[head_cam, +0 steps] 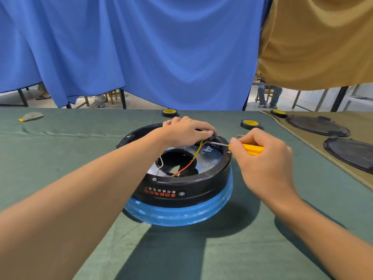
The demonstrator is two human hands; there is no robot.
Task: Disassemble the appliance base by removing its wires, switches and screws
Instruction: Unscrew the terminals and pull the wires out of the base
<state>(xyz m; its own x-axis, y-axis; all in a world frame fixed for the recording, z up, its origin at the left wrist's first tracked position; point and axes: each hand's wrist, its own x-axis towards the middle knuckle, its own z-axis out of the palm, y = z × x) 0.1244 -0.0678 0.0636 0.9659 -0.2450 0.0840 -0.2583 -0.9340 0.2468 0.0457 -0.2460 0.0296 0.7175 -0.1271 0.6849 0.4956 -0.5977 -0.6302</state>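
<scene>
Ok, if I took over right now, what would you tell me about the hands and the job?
Left hand grips the far rim of the black round plastic appliance base. Right hand holds the yellow-handled screwdriver, tip at that rim. Red and yellow-green wires and a thin white wire are still inside; silver rim screws still in. Left: wires and screws.

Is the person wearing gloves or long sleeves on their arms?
No. The left hand and right hand wear no gloves. The left forearm and right forearm are bare, with no sleeve in view. No ring, watch or bracelet shows.
</scene>
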